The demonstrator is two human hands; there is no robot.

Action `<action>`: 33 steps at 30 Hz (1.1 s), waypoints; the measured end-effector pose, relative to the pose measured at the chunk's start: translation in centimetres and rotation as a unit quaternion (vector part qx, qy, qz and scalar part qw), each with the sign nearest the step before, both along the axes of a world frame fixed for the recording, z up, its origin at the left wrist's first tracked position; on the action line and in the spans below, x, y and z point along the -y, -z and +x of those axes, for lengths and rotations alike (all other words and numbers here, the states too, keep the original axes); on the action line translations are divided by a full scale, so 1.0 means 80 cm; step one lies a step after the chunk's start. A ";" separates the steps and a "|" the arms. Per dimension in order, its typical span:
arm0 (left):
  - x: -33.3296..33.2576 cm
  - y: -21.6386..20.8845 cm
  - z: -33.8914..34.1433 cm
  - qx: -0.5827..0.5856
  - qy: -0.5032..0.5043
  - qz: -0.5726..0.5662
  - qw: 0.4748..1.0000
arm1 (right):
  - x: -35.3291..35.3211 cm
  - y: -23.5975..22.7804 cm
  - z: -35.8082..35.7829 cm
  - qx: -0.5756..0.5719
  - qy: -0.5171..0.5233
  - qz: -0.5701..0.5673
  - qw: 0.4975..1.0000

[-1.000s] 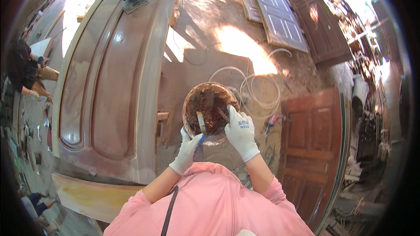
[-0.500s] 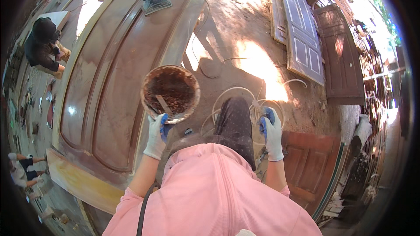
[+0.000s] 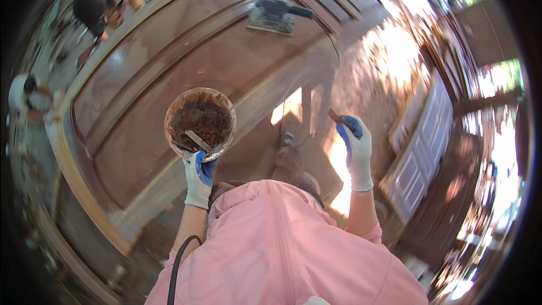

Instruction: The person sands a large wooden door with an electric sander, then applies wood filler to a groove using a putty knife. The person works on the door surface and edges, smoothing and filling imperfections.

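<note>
My left hand [image 3: 197,183], in a white glove with blue palm, grips the near rim of a round bucket [image 3: 234,117]. Crumbly dark brown paste [image 3: 197,112] coats the inside of this bucket. A flat pale strip [image 3: 198,140] leans in it near my left fingers. Raised at the right, my right hand [image 3: 355,146] wears a matching glove and pinches a small flat brown piece [image 3: 333,115], whose exact kind I cannot make out. Left of and beyond the bucket lies a large brown panelled wooden door [image 3: 164,73].
A corded power sander [image 3: 272,16] rests on the door's far part. Two other people, one in dark clothes [image 3: 95,1] and one in a light top [image 3: 21,91], are at the left. Grey panelled doors [image 3: 423,147] and a dark brown door [image 3: 451,192] stand at the right.
My view and body have turned to the right, so the large door now lies more across the front. My right hand has risen, and the brown piece in it now shows.
</note>
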State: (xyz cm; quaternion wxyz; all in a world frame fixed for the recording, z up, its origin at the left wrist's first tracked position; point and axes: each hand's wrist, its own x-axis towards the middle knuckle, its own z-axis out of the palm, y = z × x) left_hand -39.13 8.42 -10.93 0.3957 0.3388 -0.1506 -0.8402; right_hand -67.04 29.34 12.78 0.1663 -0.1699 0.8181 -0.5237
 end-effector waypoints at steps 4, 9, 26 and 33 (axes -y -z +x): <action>-0.038 -0.012 -0.009 -0.036 -0.090 0.010 0.995 | 0.069 -0.006 -0.036 0.027 -0.193 -0.002 0.981; -0.087 -0.052 0.056 -0.072 -0.183 0.040 0.980 | 0.120 -0.008 0.050 -0.020 -0.380 0.099 0.920; -0.009 -0.033 0.100 -0.030 -0.400 0.054 0.914 | 0.295 0.061 0.152 -0.080 -0.546 0.083 0.830; 0.037 -0.058 0.080 -0.007 -0.365 0.078 0.928 | 0.412 0.083 0.232 -0.187 -0.612 0.075 0.765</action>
